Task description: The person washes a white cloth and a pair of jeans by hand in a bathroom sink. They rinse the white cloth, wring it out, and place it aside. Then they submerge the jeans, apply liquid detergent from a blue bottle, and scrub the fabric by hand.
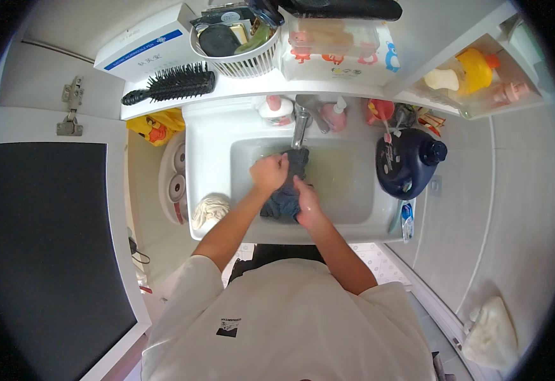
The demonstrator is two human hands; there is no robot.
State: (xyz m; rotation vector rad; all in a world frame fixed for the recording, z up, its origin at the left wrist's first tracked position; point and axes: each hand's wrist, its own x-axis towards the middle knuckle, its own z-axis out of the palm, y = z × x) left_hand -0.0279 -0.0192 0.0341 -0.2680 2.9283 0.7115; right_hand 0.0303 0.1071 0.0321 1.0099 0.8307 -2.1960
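Note:
A dark blue-grey cloth (282,202) hangs bunched in the white sink basin (353,200), its upper end just under the chrome faucet (299,127). My left hand (270,172) is closed in a fist on the cloth's upper left side. Lower down on the right, my right hand (309,202) grips the cloth's edge, thumb on top. Yellowish, cloudy water (337,166) stands in the basin. The fingers of both hands are partly hidden by the cloth and by the hands themselves.
A twisted cream cloth (210,209) lies on the sink's left rim. On the right rim stand a large dark blue jug (403,164) and a toothpaste tube (406,221). Behind the faucet are pump bottles (276,112). An overhead shelf (258,88) holds a hairbrush (177,85); an open cabinet door (53,247) is at left.

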